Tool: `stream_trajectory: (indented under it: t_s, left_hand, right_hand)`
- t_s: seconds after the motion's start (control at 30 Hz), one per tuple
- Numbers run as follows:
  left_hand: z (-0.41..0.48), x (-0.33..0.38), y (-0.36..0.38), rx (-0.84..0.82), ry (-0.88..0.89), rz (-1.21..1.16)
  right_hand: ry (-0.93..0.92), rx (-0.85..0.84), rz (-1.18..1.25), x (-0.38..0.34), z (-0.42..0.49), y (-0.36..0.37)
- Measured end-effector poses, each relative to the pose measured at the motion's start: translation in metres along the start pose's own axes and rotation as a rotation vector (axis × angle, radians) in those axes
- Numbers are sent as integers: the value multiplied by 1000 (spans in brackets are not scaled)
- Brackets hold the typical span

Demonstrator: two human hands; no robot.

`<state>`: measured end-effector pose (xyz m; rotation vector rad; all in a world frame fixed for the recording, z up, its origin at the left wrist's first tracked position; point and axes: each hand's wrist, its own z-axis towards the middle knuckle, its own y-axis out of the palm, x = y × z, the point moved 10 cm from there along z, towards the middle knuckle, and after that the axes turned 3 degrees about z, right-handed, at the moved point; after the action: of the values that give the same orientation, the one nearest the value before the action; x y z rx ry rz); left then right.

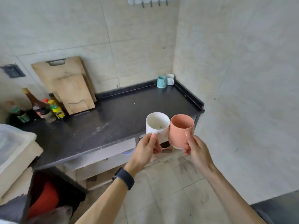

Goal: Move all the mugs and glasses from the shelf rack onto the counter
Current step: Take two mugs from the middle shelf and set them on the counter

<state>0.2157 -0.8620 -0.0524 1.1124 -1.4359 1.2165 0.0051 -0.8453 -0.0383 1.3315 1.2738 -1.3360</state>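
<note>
1. Currently, a white round mug (157,126) is pinched at its handle by the left grip (145,149), and a salmon-pink round mug (181,131) is clamped in the right grip (196,151).
2. Both are held upright, touching, at the black counter (113,120) front corner.
3. Step judged: carry. Set-down on bare counter is called for next, possibly beside the teal mug (161,81).

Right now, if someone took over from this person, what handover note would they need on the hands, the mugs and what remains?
Left hand: grips the white mug by its handle.
Right hand: grips the pink mug.
Both are upright, side by side, in the air near the counter front corner.
Done: teal mug and pale mug stand in the counter's back corner.
Left: set both held mugs down. The shelf rack is out of view, so check it.
</note>
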Motion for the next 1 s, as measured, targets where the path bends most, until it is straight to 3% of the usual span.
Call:
stream_trajectory:
  t_s: [0.33, 0.7, 1.0]
  left_hand:
    - [190, 29, 63, -125, 0, 30]
    - [385, 9, 112, 30, -178, 10]
    - [507, -61, 114, 107, -358, -43]
  right_hand:
    - [28, 111, -26, 1, 177, -58]
    - [128, -67, -92, 42, 397, -86]
    - [283, -122, -278, 116, 541, -61]
